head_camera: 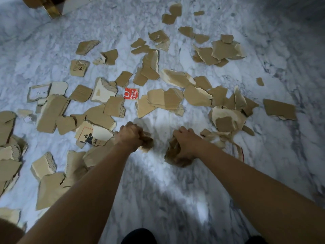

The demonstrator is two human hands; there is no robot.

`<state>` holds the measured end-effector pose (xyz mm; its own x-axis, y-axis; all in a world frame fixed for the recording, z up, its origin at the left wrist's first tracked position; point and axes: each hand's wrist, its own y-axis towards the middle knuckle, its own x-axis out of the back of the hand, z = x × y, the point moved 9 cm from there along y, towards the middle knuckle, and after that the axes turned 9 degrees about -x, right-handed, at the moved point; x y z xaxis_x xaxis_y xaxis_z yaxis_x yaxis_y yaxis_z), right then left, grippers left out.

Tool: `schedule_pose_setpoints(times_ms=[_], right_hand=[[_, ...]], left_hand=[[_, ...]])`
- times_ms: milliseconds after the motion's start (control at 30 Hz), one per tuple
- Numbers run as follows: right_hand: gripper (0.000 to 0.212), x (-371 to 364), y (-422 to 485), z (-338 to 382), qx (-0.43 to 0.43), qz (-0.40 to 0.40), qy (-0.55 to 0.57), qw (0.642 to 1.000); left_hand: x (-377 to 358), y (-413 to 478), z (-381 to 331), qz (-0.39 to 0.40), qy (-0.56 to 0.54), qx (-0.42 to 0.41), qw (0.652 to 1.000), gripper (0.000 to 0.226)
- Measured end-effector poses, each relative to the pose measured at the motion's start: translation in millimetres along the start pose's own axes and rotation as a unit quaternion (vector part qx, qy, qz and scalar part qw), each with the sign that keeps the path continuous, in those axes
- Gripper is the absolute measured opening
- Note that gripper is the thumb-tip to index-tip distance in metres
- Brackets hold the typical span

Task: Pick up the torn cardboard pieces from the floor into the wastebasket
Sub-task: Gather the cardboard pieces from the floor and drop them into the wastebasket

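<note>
Several torn brown cardboard pieces (pixel 168 99) lie scattered over the marble floor (pixel 158 182). My left hand (pixel 131 135) is closed around a small crumpled cardboard piece (pixel 146 142) low over the floor. My right hand (pixel 187 139) grips a larger bunch of cardboard scraps (pixel 173 155), which hangs blurred below the fist. One red printed scrap (pixel 131 93) sits among the brown ones further out. No wastebasket shows in this view.
Heaps of cardboard (pixel 10 152) crowd the left edge and more lies to the right (pixel 279 110). A wooden furniture base (pixel 51 7) stands at the far left. Dark shapes (pixel 139 236), perhaps my feet, show at the bottom edge.
</note>
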<state>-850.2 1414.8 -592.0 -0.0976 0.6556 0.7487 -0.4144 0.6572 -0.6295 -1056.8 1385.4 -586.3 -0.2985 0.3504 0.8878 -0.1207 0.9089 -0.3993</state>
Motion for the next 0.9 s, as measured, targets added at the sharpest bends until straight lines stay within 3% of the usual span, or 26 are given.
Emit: schedule_pose_setpoints(times_ms=[100, 267, 367, 433, 533, 667, 800, 900], right_hand=[[0.062, -10.3, -3.4, 6.3, -0.019, -0.032, -0.013, 0.999], [0.048, -14.4, -5.6, -5.4, -0.083, 0.003, 0.043, 0.996], [0.037, -28.2, -12.1, -21.6, -0.095, 0.049, 0.113, 0.988], [0.035, -25.4, -21.8, -35.5, -0.088, 0.059, 0.161, 0.981], [0.042, -6.0, -38.6, -61.8, -0.080, 0.043, 0.202, 0.975], [0.043, 30.3, -53.0, -94.9, -0.084, -0.005, 0.217, 0.973], [0.043, 57.8, -62.1, -121.1, -0.110, -0.041, 0.233, 0.965], [0.032, 77.7, -66.8, -135.4, -0.116, -0.080, 0.182, 0.973]], left_hand=[[8.6, -6.3, -6.1, -0.042, 0.010, -0.005, 0.999, 0.034], [12.7, -19.4, -16.4, -0.071, 0.060, -0.014, 0.996, 0.041], [12.5, -22.9, -19.9, -0.033, 0.005, -0.012, 0.999, 0.052], [14.1, -26.5, -22.0, 0.001, -0.071, -0.001, 0.997, 0.044], [9.5, -33.3, -27.0, 0.040, -0.251, 0.020, 0.967, 0.045], [12.9, -33.3, -35.3, 0.028, -0.331, 0.027, 0.943, 0.056], [18.4, -30.0, -53.9, 0.010, -0.359, 0.008, 0.933, 0.034], [29.2, -25.9, -69.3, -0.028, -0.394, -0.004, 0.919, 0.008]])
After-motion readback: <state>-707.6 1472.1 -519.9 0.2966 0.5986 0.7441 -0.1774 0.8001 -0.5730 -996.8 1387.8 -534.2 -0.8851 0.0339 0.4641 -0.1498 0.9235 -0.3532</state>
